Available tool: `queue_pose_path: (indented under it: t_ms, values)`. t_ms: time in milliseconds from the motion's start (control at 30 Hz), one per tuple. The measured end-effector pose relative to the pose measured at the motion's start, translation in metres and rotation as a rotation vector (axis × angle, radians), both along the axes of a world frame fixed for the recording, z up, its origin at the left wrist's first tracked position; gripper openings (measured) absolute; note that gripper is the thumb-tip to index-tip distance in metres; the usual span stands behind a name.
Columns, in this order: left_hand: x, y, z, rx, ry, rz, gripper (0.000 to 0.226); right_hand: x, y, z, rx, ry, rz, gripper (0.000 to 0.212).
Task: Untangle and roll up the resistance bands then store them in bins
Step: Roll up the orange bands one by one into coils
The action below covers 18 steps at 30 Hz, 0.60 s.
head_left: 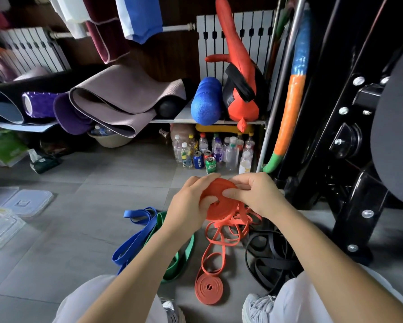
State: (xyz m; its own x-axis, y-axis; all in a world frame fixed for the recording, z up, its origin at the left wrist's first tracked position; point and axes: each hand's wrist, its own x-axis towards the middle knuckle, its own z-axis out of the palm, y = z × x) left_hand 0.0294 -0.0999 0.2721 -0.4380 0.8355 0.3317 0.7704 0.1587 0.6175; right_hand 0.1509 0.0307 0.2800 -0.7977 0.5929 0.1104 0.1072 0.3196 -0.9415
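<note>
Coil position decides the next turn: the half-wound orange coil [219, 201] is held up off the floor [79, 229], flat face toward the camera, sandwiched between the two hands in the middle of the view. The left hand [191, 206] cups its left rim with curled fingers. The right hand [254, 192] pinches the upper right edge, thumb pressed on the face. Both grip it, and neither is free.

The loose tail [228, 229] leaves the coil at its lower right, just under the right hand, and drops straight down and toward the near side in tangled loops on the floor. Its long run lies near-to-far, below the hands rather than beside them. The right hand is the nearer one to where the strand feeds in, so it looks better placed to guide the tail on while the left turns the coil.

A finished orange roll [209, 289] lies flat on the floor at the near end of those loops; whether it joins the same strand I cannot tell. A blue band [135, 243] and green band [179, 259] lie unrolled to the left, and a black band [270, 257] is heaped to the right. The clear bins [0, 227] sit well apart at far left, on the left hand's side, with a lid [30, 201] beside them.
</note>
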Motion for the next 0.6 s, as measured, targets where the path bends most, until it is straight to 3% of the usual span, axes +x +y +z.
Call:
queue_pose_path:
  t_ms: [133, 367, 600]
  values:
    - [0.000, 0.003, 0.001, 0.112, -0.148, 0.044, 0.049, 0.002, 0.001, 0.005, -0.025, 0.080, -0.007, 0.028]
    - [-0.006, 0.004, 0.011, 0.290, -0.309, 0.117, 0.051, 0.005, 0.003, 0.004, -0.071, 0.034, -0.033, 0.014]
    - [-0.004, 0.007, 0.010, 0.405, -0.512, 0.151, 0.050, -0.001, -0.008, 0.005, -0.221, 0.200, -0.026, 0.021]
